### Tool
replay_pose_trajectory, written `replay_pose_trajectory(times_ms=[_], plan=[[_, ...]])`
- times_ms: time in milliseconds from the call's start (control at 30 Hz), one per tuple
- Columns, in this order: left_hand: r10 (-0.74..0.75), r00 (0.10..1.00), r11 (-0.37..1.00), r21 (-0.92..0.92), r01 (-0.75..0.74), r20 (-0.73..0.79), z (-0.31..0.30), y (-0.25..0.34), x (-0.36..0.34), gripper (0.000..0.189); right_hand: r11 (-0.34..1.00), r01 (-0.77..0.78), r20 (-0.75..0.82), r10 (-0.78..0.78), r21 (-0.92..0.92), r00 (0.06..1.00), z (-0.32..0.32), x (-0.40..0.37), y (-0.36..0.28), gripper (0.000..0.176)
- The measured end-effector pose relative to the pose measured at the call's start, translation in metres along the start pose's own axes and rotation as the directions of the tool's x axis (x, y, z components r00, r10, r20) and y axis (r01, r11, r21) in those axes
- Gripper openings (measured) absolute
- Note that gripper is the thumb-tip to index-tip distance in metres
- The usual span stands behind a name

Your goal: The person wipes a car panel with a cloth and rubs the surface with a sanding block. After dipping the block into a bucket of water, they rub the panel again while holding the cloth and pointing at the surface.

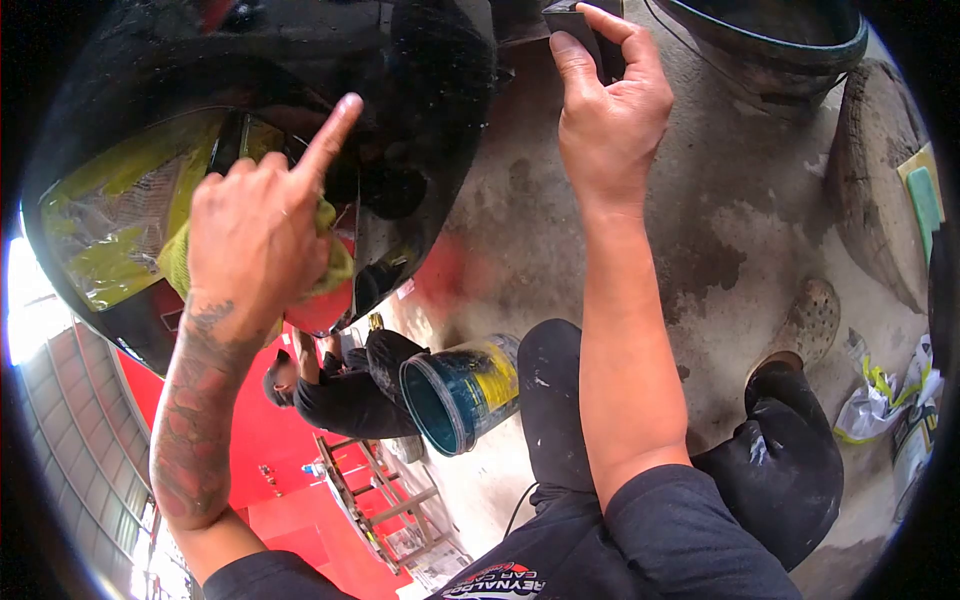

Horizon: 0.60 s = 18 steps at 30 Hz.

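My left hand (250, 235) is closed round a yellow-green cloth (340, 268), its index finger stretched out over a glossy black car body panel (420, 70). White specks dot the panel, which mirrors its surroundings. Between thumb and fingers, my right hand (615, 120) grips a dark rectangular block (572, 22) at the top edge of the view, just right of the panel. Part of the block is hidden behind the fingers. Yellow masking and clear plastic film (120, 225) cover an area of the car left of the cloth.
A black tub (780, 40) stands at the upper right, near a worn round slab (875, 180) bearing a green pad (922, 205). A teal bucket (430, 405) lies toward the middle. Beyond it another person (340, 400) crouches by a wooden frame (385, 500). Plastic bags (880, 400) lie at right.
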<state>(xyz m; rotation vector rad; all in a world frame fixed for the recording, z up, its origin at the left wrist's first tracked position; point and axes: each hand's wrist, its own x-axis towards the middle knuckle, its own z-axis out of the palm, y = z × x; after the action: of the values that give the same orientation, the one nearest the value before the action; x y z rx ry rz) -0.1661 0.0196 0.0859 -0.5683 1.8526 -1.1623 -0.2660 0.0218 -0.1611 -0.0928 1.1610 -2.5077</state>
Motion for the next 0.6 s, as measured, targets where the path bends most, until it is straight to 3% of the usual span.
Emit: replay_pose_trajectory(times_ms=[100, 200, 300, 400, 600], plan=[[-0.038, 0.998, 0.998, 0.049, 0.04, -0.04, 0.003, -0.013, 0.007, 0.119, 0.997, -0.076, 0.012, 0.076, -0.006, 0.997, -0.004, -0.003, -0.017, 0.021], [-0.02, 0.999, 0.998, 0.051, 0.022, -0.046, 0.002, -0.013, 0.006, 0.12, 1.0, 0.021, -0.003, -0.021, -0.012, 1.0, -0.001, -0.002, 0.004, 0.021], [0.015, 1.0, 1.0, 0.016, -0.015, -0.027, 0.005, -0.002, 0.0, 0.117, 0.984, 0.069, 0.015, -0.068, -0.162, 0.998, -0.005, -0.006, -0.01, 0.022], [0.038, 0.999, 0.999, 0.016, -0.038, 0.005, 0.012, 0.006, -0.006, 0.115, 0.99, -0.097, 0.006, 0.098, -0.098, 0.995, -0.004, -0.002, -0.015, 0.022], [0.078, 0.997, 0.997, -0.012, -0.078, -0.008, 0.025, 0.011, -0.024, 0.115, 0.996, 0.008, -0.002, -0.008, -0.093, 1.0, -0.001, -0.009, 0.005, 0.021]])
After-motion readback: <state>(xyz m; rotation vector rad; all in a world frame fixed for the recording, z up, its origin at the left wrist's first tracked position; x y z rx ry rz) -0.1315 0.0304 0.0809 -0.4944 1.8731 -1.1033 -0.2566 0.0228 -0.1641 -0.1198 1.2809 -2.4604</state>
